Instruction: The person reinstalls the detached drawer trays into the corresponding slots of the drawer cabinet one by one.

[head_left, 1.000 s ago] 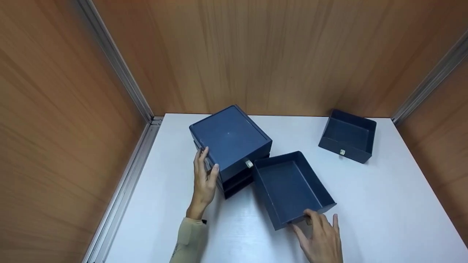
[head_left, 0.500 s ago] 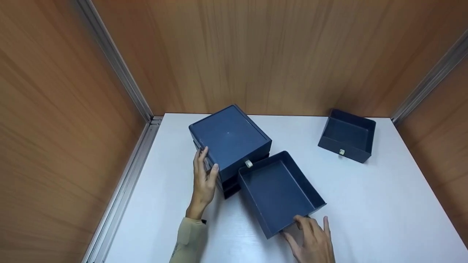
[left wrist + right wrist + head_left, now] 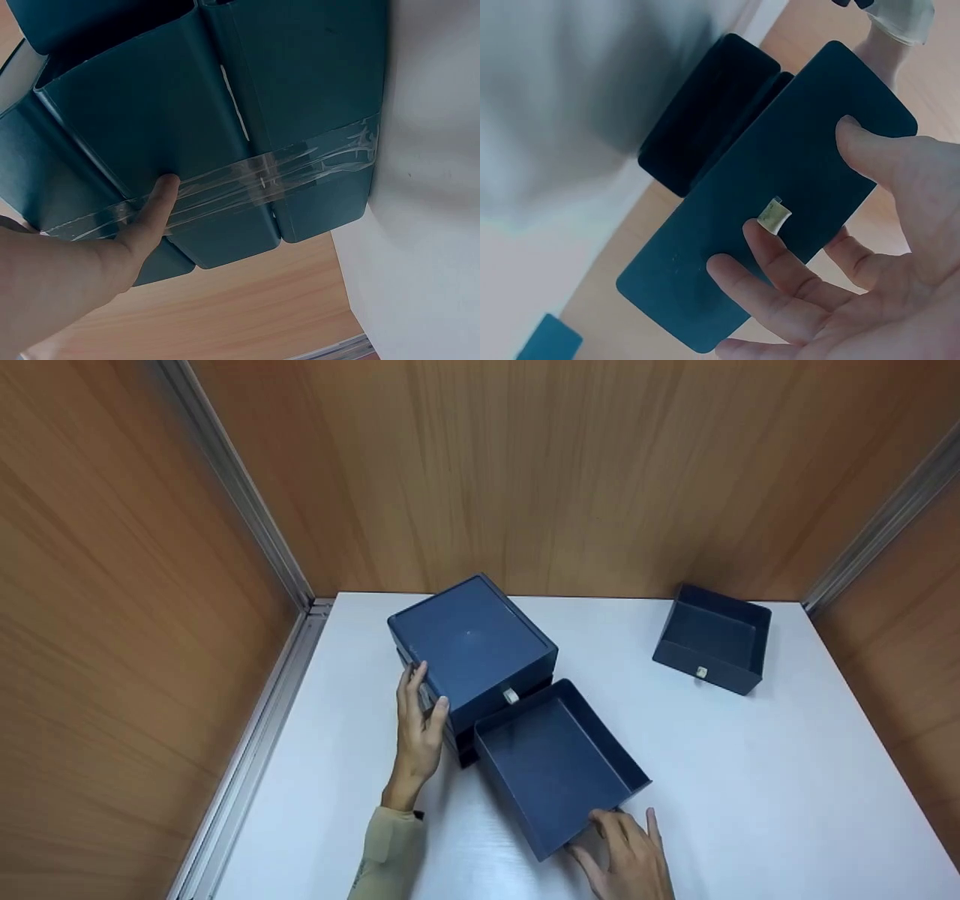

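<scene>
A dark blue stacked drawer cabinet [image 3: 472, 641] stands angled on the white table. My left hand [image 3: 421, 735] rests against its left side, fingers extended. The left wrist view shows clear tape [image 3: 262, 176] around the stacked units. With my right hand [image 3: 634, 859] I grip a loose blue drawer [image 3: 555, 765] by its front panel. The drawer's far end is at the cabinet's front, below the top drawer, at an angle. A small pale knob [image 3: 775, 216] shows by my fingertip in the right wrist view. Beside the drawer's front panel there, a dark open slot [image 3: 705, 112] is visible.
A smaller blue drawer [image 3: 716, 637] with a pale knob sits at the back right of the table. Wooden panels [image 3: 525, 472] enclose the back and sides. Metal rails [image 3: 240, 495] run along the panel corners.
My right hand has moved the drawer left and slightly nearer to me, so its far end now covers more of the cabinet's lower front. My left hand has stayed in place.
</scene>
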### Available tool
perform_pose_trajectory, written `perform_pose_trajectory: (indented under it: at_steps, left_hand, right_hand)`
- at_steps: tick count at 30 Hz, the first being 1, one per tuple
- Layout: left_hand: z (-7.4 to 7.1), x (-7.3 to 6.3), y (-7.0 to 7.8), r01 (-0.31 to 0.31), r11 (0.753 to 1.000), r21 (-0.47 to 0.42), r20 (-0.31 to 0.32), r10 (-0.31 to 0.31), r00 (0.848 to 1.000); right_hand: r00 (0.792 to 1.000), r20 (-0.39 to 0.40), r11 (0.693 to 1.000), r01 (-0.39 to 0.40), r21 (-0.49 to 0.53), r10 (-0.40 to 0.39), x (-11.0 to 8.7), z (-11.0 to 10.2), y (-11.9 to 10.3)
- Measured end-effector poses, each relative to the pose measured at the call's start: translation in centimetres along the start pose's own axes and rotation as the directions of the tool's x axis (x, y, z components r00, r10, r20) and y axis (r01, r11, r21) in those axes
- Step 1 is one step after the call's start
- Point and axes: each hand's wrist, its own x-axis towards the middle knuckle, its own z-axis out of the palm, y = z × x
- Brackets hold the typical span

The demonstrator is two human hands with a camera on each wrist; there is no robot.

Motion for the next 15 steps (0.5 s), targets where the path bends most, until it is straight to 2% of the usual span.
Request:
perform_pose_trajectory:
  at_steps: [15]
  left_hand:
    - [-0.05,0.0,-0.06,-0.003,1.0,0.007,0.002,0.002,1.0]
  right_hand:
    - [0.999,-0.017,0.999,0.032,0.003,-0.032,-0.21,0.66,0.14]
